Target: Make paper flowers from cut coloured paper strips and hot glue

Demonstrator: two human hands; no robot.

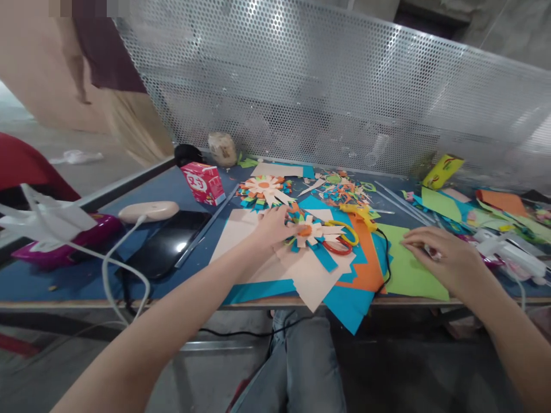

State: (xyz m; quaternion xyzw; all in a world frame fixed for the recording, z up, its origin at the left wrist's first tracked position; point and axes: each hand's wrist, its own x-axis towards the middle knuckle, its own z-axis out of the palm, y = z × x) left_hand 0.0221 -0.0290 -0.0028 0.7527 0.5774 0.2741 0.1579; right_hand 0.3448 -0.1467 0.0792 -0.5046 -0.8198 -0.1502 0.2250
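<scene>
My left hand (272,228) grips the left edge of a layered paper flower (316,228) with pale petals and an orange centre. Loops of scissors handles, one yellow and one red (338,248), show beside its petals. Under it lie pale, blue and orange paper sheets (312,275). A yellow glue gun (359,215) with a black cord rests just to the right. My right hand (450,255) hovers over the edge of a green sheet (408,267), fingers curled and pinched together; what they hold, if anything, is hidden. A second paper flower (264,189) sits behind my left hand.
Paper scraps (342,189) are heaped toward the back, before a perforated metal panel (301,86). To the left are a pink box (203,183), a black phone (170,244) and a white cable (105,269). Clear sticks (404,201) lie right. A person (112,69) stands beyond the table.
</scene>
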